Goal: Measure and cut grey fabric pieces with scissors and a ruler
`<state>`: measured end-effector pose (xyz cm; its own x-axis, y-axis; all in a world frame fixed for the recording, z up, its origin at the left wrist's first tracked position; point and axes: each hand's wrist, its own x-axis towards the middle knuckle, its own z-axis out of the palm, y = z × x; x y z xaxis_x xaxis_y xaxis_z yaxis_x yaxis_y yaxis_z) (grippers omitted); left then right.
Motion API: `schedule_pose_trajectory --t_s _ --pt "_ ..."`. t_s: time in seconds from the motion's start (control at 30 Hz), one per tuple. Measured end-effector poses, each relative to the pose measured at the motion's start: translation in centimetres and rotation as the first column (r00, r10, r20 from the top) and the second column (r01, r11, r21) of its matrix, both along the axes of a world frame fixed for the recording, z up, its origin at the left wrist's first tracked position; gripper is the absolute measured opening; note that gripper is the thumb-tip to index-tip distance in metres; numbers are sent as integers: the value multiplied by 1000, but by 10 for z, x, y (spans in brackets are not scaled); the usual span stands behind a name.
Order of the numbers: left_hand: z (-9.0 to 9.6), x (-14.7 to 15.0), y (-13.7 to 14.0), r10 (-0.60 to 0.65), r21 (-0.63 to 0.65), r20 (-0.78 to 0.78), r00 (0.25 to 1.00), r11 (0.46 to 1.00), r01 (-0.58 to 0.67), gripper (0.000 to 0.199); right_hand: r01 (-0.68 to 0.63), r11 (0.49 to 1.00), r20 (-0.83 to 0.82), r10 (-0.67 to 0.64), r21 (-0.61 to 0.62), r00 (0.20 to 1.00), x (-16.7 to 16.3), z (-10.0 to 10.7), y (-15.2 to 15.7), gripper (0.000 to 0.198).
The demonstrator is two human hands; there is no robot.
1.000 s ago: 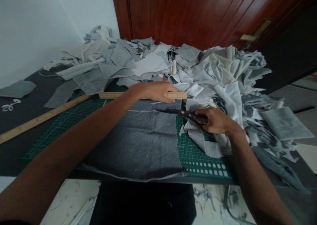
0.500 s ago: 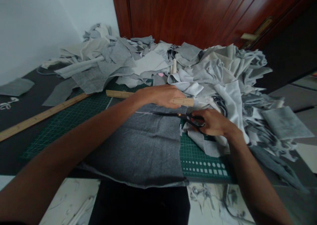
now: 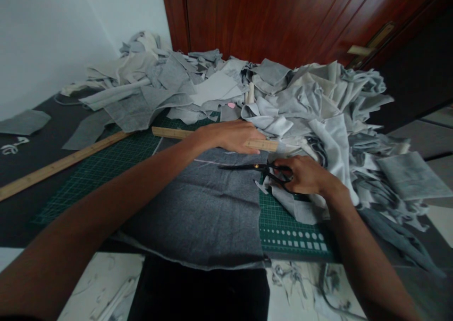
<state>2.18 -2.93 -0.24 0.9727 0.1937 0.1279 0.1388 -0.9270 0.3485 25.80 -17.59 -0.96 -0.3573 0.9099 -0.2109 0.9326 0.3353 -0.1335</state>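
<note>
My right hand [image 3: 303, 174] grips black scissors [image 3: 242, 167] by the handles. Their blades point left over dark grey fabric [image 3: 208, 212], just below a pale line drawn across it, and look nearly closed. My left hand [image 3: 239, 136] is laid over a short wooden ruler [image 3: 264, 144], its fingers curled down over the near edge. The ruler lies along the fabric's far edge. A green cutting mat [image 3: 283, 217] shows beneath the fabric, whose front hangs over the table edge.
Heaped grey and white fabric scraps [image 3: 300, 97] fill the back and right of the table. A long wooden ruler [image 3: 67, 163] lies slanted at left, near loose grey pieces. Behind the table are a white wall and a wooden door [image 3: 265, 19]. Scraps litter the floor.
The scissors' blades have come slightly down, away from the pale line. My left hand and the short ruler have stayed in place. The view has shifted a little.
</note>
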Motion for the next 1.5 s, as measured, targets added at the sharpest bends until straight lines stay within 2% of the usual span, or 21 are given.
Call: schedule_pose_trajectory --t_s 0.43,0.8,1.1,1.5 --pt "-1 -1 0 94 66 -49 994 994 -90 29 -19 1000 -12 19 -4 1000 2 -2 2 16" --pt "-5 0 3 85 45 -12 996 995 -84 27 -23 1000 -16 23 7 1000 2 -3 2 14" --pt "-4 -1 5 68 75 -5 998 995 -68 29 -18 1000 -44 18 -4 999 4 -4 2 10" --pt "2 -2 2 113 109 -38 993 988 -109 30 -32 999 -44 32 -5 999 6 -6 3 7"
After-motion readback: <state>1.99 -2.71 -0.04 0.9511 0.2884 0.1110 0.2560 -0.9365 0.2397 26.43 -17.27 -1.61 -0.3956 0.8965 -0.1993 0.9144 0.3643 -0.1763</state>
